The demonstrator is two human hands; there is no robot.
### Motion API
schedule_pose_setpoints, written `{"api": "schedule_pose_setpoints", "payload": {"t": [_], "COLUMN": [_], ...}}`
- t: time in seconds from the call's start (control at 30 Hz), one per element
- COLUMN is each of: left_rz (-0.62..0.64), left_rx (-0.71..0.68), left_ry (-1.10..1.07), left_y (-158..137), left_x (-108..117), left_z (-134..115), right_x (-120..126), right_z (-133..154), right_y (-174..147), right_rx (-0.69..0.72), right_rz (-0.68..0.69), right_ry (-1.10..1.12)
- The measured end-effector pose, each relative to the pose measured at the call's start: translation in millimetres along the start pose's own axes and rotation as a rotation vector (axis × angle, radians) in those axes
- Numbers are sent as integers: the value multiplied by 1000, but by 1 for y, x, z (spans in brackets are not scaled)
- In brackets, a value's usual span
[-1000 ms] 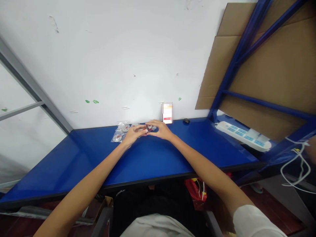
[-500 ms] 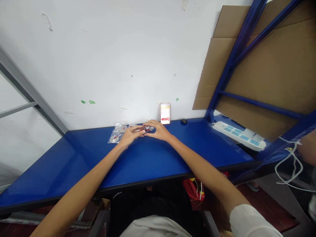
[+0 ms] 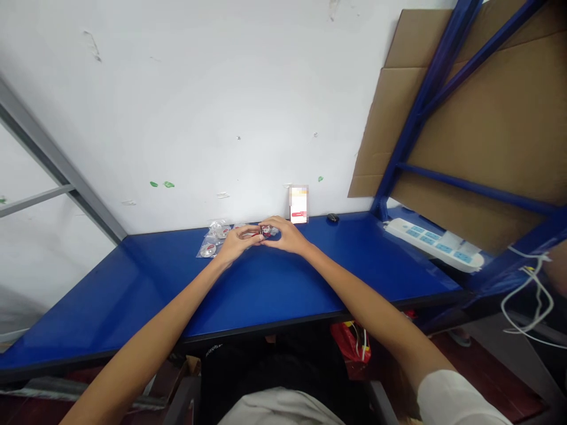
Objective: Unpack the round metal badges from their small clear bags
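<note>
My left hand [image 3: 237,243] and my right hand [image 3: 286,234] meet over the far part of the blue table, fingertips pinched together. Between them is a small dark and red object [image 3: 261,231], mostly covered by the fingers, so its kind cannot be made out. Both hands are closed on it. Left of my left hand lie several clear plastic bags [image 3: 208,249] with round, whitish items marked in red. More such packets show partly behind my fingers.
A lit phone [image 3: 299,205] leans on the wall behind my right hand. To its right lies a black computer mouse [image 3: 332,218]. A white power strip [image 3: 434,244] sits by the blue metal frame [image 3: 410,124] at the right, with a loose white cable [image 3: 527,313] hanging nearby.
The whole view has shifted slightly, so everything sits a little further right. Both hands keep the small object pinched between them, with only slight finger movement.
</note>
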State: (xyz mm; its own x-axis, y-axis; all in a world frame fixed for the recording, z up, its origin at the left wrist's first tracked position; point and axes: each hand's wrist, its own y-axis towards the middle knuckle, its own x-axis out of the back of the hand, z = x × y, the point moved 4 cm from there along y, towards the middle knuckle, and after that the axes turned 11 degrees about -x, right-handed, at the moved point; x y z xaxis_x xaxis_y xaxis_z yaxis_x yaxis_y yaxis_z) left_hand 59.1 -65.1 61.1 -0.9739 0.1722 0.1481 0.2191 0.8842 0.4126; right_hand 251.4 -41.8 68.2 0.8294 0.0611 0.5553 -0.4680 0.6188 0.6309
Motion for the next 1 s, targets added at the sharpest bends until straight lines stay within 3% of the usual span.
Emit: {"api": "schedule_pose_setpoints", "payload": {"t": [1.0], "left_rz": [51], "left_rx": [-23], "left_ry": [-22], "left_y": [-1], "left_x": [-1], "left_z": [3], "right_x": [-3], "right_z": [1], "right_y": [-2], "right_rx": [24], "right_rz": [-6], "right_ry": [-24]}}
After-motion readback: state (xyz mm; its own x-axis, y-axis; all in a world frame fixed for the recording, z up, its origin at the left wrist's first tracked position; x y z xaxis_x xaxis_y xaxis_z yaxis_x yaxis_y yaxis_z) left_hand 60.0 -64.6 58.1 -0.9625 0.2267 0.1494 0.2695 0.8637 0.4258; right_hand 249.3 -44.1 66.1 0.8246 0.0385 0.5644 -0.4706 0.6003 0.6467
